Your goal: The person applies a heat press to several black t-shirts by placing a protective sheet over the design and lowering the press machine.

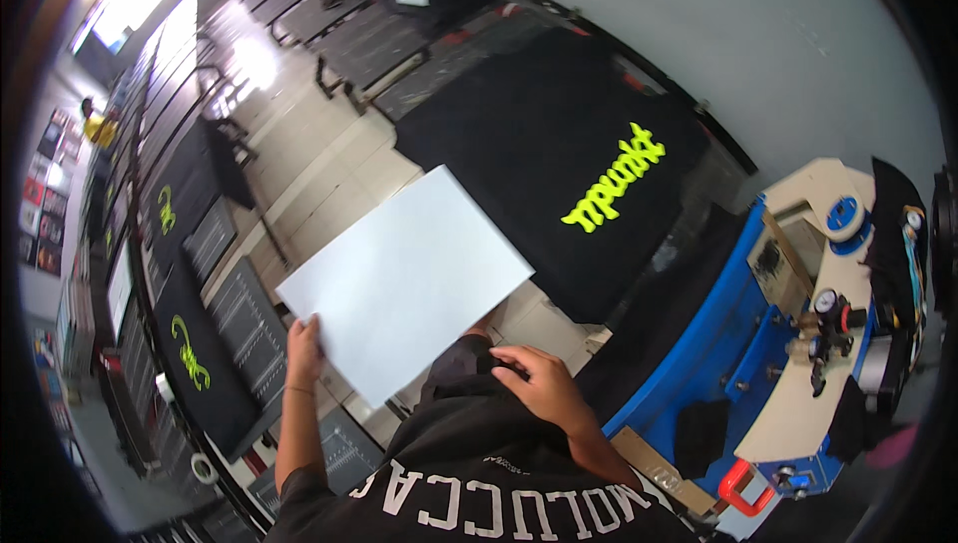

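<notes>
A large white sheet (404, 278) is held at its left edge by my left hand (305, 348), thumb on top and fingers beneath. The sheet is tilted in front of my body, over the gap between the tables. My right hand (539, 383) is close to my waist, beyond the sheet's near right edge and apart from it. Its fingers are curled; something small and dark may be in them, too unclear to name. Ahead and right, a black T-shirt (499, 134) is spread over a table, with bright yellow lettering (617, 179) printed on it.
At right stands a blue machine (689, 328) with a pale top, gauge (825, 300) and red handle (743, 488). Dark printing boards (244, 328) and black garments with yellow-green prints (190, 353) line the left. A tiled aisle (334, 159) runs between; a person in yellow (99, 129) is far left.
</notes>
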Demonstrator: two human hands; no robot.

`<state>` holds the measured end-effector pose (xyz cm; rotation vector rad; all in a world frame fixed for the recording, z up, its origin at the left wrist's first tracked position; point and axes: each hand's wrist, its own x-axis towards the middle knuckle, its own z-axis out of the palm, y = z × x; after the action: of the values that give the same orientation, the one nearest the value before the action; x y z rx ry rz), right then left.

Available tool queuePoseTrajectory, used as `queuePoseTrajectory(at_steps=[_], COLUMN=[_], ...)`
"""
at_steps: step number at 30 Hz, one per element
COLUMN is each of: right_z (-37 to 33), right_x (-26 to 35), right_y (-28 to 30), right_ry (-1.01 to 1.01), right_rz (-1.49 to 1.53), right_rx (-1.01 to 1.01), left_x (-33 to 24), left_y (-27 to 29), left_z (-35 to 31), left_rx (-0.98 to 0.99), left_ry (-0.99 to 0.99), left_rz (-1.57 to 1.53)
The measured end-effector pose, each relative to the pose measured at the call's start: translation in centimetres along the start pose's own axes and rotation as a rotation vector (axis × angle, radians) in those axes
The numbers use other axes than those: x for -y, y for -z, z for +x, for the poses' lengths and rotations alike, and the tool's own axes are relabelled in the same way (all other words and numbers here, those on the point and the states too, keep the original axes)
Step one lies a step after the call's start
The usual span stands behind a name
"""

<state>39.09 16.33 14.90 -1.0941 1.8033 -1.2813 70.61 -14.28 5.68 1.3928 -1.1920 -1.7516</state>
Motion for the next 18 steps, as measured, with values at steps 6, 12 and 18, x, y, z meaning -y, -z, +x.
queuePoseTrajectory(at_steps=[6, 12, 18], right_z=[-3.1, -3.3, -4.6], right_x=[-0.7, -0.7, -0.5], right_y=[0.8, 1.1, 2.3], right_ry=[-0.136, -0.186, -0.121], right_rz=[0.043, 0.061, 0.021], right_rx=[0.096, 0.103, 0.066], left_x=[8.1, 17.1, 15.1], left_y=[24.7, 36.6, 33.9], left_z=[-13.2, -28.4, -28.3], left_rx=[-0.258, -0.840, -1.274], left_ry=[0.144, 0.580, 0.808], left_rz=[-0.086, 0.184, 0.850])
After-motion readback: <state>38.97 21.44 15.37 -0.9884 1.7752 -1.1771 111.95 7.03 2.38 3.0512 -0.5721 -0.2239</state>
